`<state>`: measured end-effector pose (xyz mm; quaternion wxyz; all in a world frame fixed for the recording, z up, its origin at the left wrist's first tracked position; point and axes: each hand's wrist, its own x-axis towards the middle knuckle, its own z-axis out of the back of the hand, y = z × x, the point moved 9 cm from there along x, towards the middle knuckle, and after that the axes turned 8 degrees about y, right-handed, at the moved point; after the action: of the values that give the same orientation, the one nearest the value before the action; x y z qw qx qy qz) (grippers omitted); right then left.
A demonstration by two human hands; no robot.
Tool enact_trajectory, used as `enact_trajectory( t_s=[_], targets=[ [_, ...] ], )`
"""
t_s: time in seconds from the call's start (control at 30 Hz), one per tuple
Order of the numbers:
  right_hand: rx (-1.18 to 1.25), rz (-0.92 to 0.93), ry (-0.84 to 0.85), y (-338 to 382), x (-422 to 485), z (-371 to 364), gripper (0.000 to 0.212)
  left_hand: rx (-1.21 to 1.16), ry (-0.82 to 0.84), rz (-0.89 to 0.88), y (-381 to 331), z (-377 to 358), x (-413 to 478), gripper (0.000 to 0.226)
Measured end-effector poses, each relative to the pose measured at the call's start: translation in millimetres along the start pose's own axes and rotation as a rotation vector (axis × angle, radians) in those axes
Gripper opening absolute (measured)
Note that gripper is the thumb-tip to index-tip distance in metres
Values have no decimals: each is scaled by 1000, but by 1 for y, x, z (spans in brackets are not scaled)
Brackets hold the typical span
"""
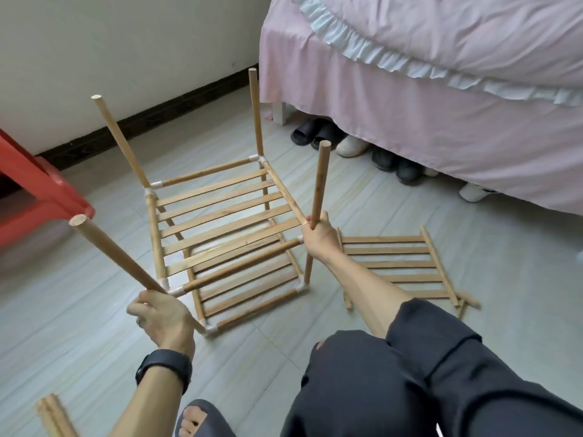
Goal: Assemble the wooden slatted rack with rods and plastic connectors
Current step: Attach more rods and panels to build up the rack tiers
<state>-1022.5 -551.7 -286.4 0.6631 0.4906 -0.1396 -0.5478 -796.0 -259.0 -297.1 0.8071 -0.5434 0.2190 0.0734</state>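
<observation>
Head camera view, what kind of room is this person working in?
Most likely a bedroom at home. A bed with a pink frilled cover fills the right side, slippers and shoes are tucked under it, and the rack is being assembled on the tiled floor.

Head camera looks down, close above floor (94, 310).

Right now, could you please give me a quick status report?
Left hand, right hand each grip an upright rod. Two-tier rack standing. Spare slatted panel lies beside it.

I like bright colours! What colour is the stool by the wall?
Red stool, clearest in the head view.
</observation>
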Motion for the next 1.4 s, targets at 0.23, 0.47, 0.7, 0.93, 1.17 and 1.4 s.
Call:
enact_trajectory(
  t_s=[0.23,0.47,0.7,0.93,1.17,1.4],
  targets=[
    [-141,-138,-24,-13,-7,-16,49,105,288,-1,4,-30,-37,95],
    [-183,-233,572,-3,-81,-66,41,955,1045,-37,-31,-32,-62,47],
    [-828,238,931,130,-150,-128,27,1340,914,-183,-91,55,-29,42],
    [-1242,656,880,163,-188,-243,34,939,625,-59,-27,186,62,39],
    [-1140,399,1023,39,-152,-361,50,794,479,261,169,246,134,25],
    [-1070,234,1060,-65,-93,-428,55,938,338,411,265,220,163,33]
  ],
)
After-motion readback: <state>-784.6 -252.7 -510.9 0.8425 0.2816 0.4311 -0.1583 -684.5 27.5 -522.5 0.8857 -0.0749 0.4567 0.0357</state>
